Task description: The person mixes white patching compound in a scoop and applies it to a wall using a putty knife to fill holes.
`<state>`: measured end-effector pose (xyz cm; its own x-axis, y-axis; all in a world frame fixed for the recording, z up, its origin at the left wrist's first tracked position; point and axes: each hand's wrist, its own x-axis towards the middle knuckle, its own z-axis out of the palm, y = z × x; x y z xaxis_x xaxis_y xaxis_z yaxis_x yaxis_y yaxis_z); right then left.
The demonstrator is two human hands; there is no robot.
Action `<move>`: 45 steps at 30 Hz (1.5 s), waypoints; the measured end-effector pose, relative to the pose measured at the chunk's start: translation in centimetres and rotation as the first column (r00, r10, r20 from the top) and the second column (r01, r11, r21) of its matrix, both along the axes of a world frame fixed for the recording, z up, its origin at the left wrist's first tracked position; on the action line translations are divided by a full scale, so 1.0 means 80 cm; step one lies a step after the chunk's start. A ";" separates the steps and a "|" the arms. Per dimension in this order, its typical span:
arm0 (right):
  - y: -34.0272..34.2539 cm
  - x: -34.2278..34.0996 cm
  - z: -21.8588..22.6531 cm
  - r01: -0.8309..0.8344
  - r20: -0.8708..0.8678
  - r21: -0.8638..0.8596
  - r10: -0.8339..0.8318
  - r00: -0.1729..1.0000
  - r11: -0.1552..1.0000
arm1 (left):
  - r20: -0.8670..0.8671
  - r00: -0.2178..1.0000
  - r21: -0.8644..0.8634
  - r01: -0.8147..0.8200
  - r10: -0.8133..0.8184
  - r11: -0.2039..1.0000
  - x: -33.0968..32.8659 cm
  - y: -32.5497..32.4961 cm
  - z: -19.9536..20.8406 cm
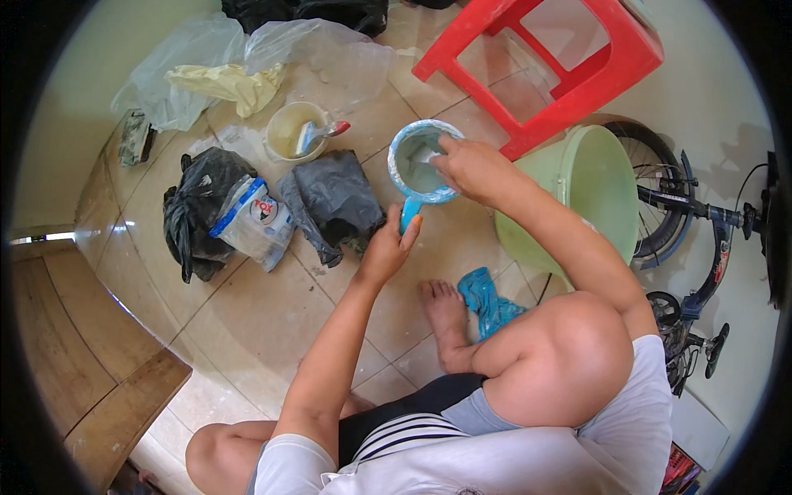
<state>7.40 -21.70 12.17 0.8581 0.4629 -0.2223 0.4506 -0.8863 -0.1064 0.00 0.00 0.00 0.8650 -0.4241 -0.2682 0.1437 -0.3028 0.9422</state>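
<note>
Light-blue plastic, round-cupped dipper (410,183) with a white-smeared rim and straight handle, raised over the floor between both hands. Left hand (386,250) wrapped round the handle, fingers clenched on it. Right hand (477,170) over the rim, fingers bent down into the cup, perhaps pinching something pale; impossible to tell what, or how tightly.

For sound work inside the cup, best to brace the handle firmly, hold the cup level, go round the wall and then across the bottom, and press lightly, so as not to flick white matter over the rim.

Underneath, beige glazed floor tiles (231,322) with darker joints and pale smudges. Ahead, small cream plastic tub (278,125) with a red-handled brush (307,139) inside; nearer, flattened black plastic bag (337,198) beside a clear packet with blue-and-white print (256,221). To the right, red plastic stool (540,124), large pale-green plastic bucket (532,194) and dark-framed bicycle (708,285) near a pale wall (697,82). Beside the bare foot, crumpled bright-blue sheet (488,305).
</note>
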 end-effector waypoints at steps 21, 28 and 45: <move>-0.007 0.005 0.005 0.173 0.064 -0.012 -0.172 0.983 0.985 | 0.016 1.000 0.027 -0.013 0.012 1.000 -0.003 -0.008 0.003; 0.004 -0.008 0.018 0.345 -0.119 -0.045 -0.348 0.930 0.937 | 0.025 1.000 0.033 -0.011 0.010 0.999 -0.005 -0.007 0.001; -0.008 0.000 -0.013 0.950 -0.729 0.217 -0.611 0.310 0.223 | -0.016 1.000 0.003 -0.026 0.026 1.000 -0.003 -0.011 -0.001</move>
